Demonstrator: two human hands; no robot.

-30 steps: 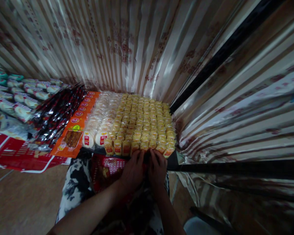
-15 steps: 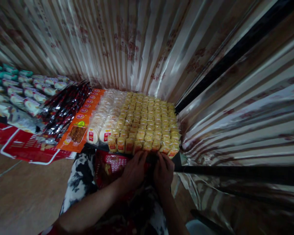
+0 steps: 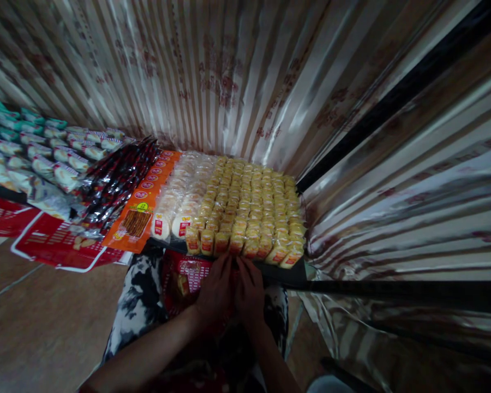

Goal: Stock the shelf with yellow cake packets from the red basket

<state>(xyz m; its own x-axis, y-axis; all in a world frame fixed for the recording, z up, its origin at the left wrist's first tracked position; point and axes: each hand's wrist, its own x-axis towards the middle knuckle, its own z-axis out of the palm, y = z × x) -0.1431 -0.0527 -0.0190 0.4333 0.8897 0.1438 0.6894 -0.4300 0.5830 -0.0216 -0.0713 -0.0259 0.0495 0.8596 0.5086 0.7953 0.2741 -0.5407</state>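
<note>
Glossy yellow packets (image 3: pixel 249 213), orange-red print on the front ones, stand in tight rows on the dark shelf (image 3: pixel 285 274). At its front edge the left hand (image 3: pixel 215 286) and right hand (image 3: pixel 249 289) lie close together, forearms (image 3: pixel 163 338) stretched forward, fingers half-curled; I cannot tell whether the hands hold anything.

Left hand (image 3: pixel 213 290) close beside right hand (image 3: pixel 249 292), fingers (image 3: pixel 249 267) forward.

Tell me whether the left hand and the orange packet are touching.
Apart. The head view shows the orange packet well left of the left hand, with a plain gap between them.
</note>
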